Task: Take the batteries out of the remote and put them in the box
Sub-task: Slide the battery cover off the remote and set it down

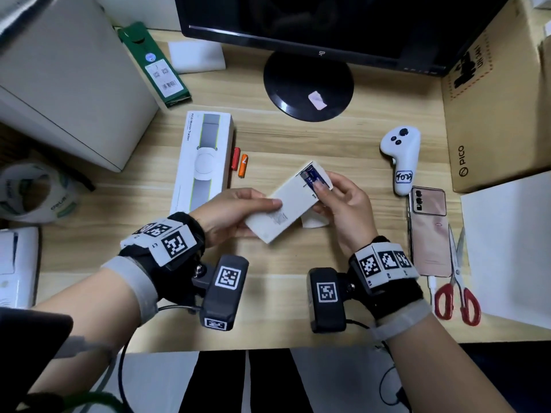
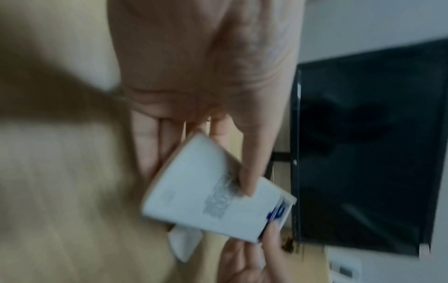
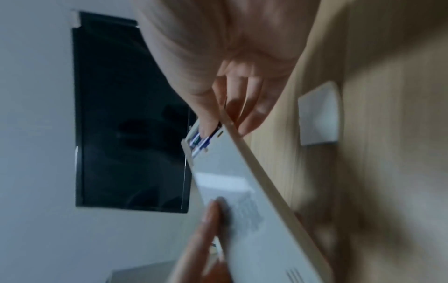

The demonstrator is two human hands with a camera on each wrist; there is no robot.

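Left hand (image 1: 235, 210) around remote (image 1: 286, 207)

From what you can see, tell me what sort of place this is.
Most likely an office or home work desk. A black monitor stands on the wooden desktop, with a white VR controller, a phone, red-handled scissors and cardboard boxes around it.

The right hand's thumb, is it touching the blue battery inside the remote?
Touching. In the head view the right hand presses its thumb onto the blue battery in the remote's open compartment.
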